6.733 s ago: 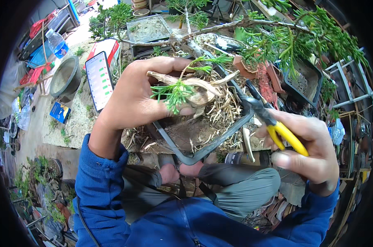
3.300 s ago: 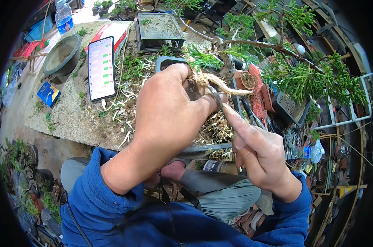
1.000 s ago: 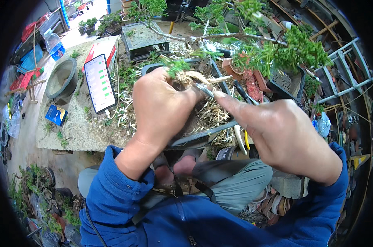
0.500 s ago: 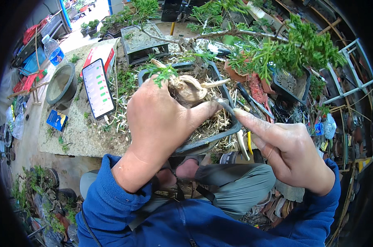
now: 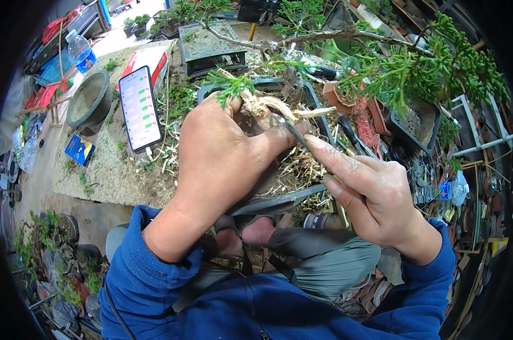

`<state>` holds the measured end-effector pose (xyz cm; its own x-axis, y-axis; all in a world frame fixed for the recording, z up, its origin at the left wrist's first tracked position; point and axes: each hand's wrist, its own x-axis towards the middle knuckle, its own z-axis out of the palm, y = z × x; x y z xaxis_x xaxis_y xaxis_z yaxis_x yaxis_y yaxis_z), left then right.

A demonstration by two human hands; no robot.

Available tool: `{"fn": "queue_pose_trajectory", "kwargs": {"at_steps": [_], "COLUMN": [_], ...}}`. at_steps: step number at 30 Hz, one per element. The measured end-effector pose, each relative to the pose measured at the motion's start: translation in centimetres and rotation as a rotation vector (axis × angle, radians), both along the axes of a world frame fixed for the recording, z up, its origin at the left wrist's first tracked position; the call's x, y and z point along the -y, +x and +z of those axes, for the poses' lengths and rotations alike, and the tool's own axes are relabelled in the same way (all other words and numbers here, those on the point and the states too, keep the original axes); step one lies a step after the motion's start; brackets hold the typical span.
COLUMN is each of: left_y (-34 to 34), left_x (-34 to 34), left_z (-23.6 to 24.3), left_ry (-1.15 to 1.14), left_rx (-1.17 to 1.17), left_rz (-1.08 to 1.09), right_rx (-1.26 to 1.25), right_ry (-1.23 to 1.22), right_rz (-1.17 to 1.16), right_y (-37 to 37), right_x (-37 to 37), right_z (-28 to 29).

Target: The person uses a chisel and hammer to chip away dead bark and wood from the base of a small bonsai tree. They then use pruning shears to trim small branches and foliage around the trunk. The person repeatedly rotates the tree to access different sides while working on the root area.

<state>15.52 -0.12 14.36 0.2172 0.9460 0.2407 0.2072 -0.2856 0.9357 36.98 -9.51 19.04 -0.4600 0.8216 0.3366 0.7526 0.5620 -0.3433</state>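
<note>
My left hand (image 5: pixel 217 144) is wrapped round the pale, stripped trunk (image 5: pixel 268 106) of a bonsai juniper. Its thumb stretches right, against the tip of a narrow metal carving tool (image 5: pixel 291 131). My right hand (image 5: pixel 375 195) is closed on this tool, index finger laid along it; the handle is hidden in the palm. The tool's tip meets the wood beside my left thumb. A dark rectangular pot (image 5: pixel 285 199) stands under the trunk, with wood shavings (image 5: pixel 304 170) lying on its soil. Green foliage (image 5: pixel 231 85) sticks up just beyond my left fingers.
A lit phone (image 5: pixel 139 107) leans on a red-and-white box (image 5: pixel 154 59) at left, near a round grey pot (image 5: pixel 89 99) and a water bottle (image 5: pixel 81 52). A long leafy branch (image 5: pixel 426 76) spans the far right. Pliers-like tools (image 5: pixel 353 136) lie right of the pot.
The view has shifted slightly. The trunk has turned in my left hand, showing more pale, splintered wood. My right hand and the tool have moved left and nearer the trunk.
</note>
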Motion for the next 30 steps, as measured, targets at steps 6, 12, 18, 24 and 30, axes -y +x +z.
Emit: {"fn": "queue_pose_trajectory", "kwargs": {"at_steps": [6,12,18,24,30], "left_y": [-0.1,0.5,0.6,0.2,-0.1], "left_x": [0.1,1.4,1.5,1.3,1.8], "left_z": [-0.1,-1.1,-1.9,-1.8,-1.2], "left_ry": [0.000,0.081,0.138,0.140,0.084], "left_rx": [0.028,0.108,0.127,0.069,0.256], "left_rz": [0.019,0.057,0.045,0.055,-0.021], "right_rx": [-0.037,-0.033,-0.004,0.093,0.115], "right_ry": [0.022,-0.034,-0.181,-0.200,-0.195], "right_rz": [-0.003,-0.043,-0.033,-0.051,-0.082], "right_y": [-0.8,-1.6,-1.5,-1.9,-2.5], "right_x": [-0.1,0.5,0.4,-0.1,-0.1], "right_z": [-0.5,0.3,2.6,3.4,3.4]}}
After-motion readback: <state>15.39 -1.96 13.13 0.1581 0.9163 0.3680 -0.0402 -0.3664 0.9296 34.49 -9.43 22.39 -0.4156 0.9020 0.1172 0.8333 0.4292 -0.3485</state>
